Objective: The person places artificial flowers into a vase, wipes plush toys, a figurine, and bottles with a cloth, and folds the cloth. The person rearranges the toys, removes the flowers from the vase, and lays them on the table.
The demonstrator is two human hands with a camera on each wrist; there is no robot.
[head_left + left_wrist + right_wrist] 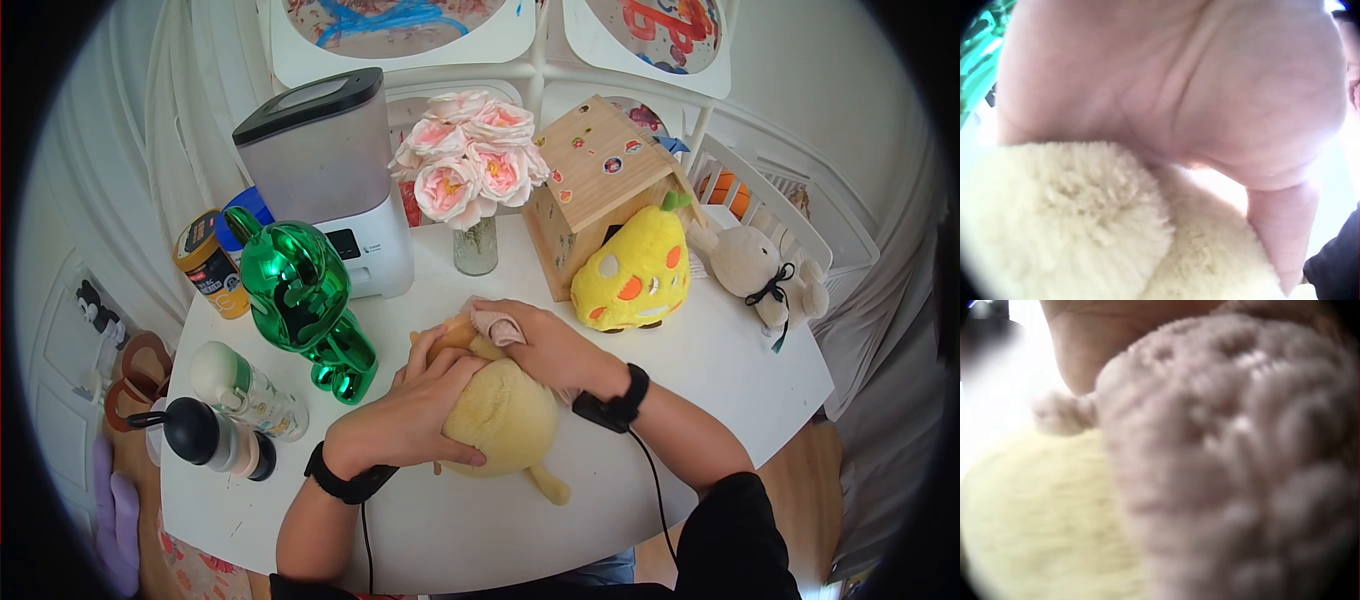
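A pale yellow plush toy (505, 415) lies on the white table in front of the person, one stubby limb (549, 485) pointing toward the near edge. My left hand (405, 410) grips it from the left side, thumb across its lower body and fingers over the top. In the left wrist view the palm (1166, 81) presses close against the fluffy fur (1066, 219). On the other side, my right hand (555, 350) holds a pinkish cloth (497, 325) against the far end of the toy. The right wrist view shows the bunched cloth (1229, 456) beside the yellow fur (1047, 512).
A shiny green figure (300, 290), two bottles (270, 400) and a feeder-like machine (350, 220) stand on the left. Behind are a vase of pink roses (475, 245) and a wooden box (590, 165). A yellow pear plush (635, 270) and a beige plush (750, 265) sit to the right.
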